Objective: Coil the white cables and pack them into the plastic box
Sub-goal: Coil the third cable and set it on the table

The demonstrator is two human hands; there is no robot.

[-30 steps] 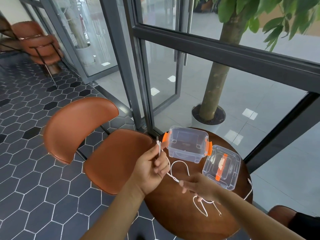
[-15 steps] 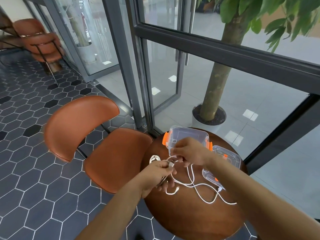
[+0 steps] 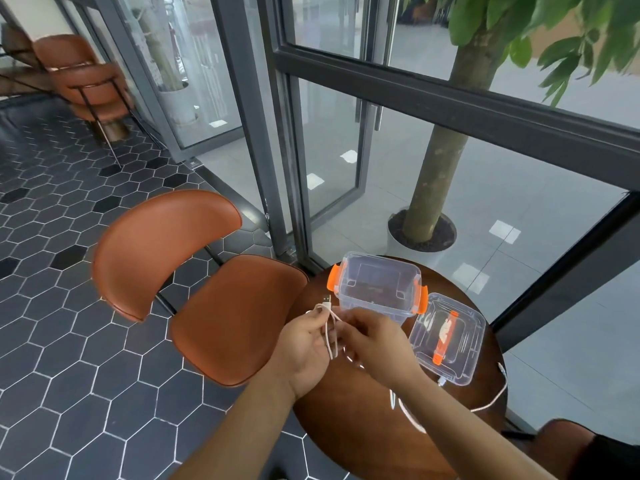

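A white cable (image 3: 328,327) is looped in my left hand (image 3: 306,344), which grips the loops with the USB plug sticking up past the fingers. My right hand (image 3: 372,337) pinches the same cable just right of the left hand, above the round wooden table (image 3: 346,427). The rest of the cable trails under my right forearm. A second white cable (image 3: 498,393) lies at the table's right edge. The clear plastic box (image 3: 379,285) with orange latches stands open just beyond my hands. Its clear lid (image 3: 446,341) lies to its right.
A brown leather chair (image 3: 214,299) stands left of the table. Behind the table are a glass wall with dark frames and a potted tree (image 3: 426,216). Another brown chair (image 3: 90,88) is far back left. Dark hexagon tiles cover the floor.
My right hand came back from near the box to meet the left hand, bringing cable with it. More cable is now looped in my left hand and less lies on the table.
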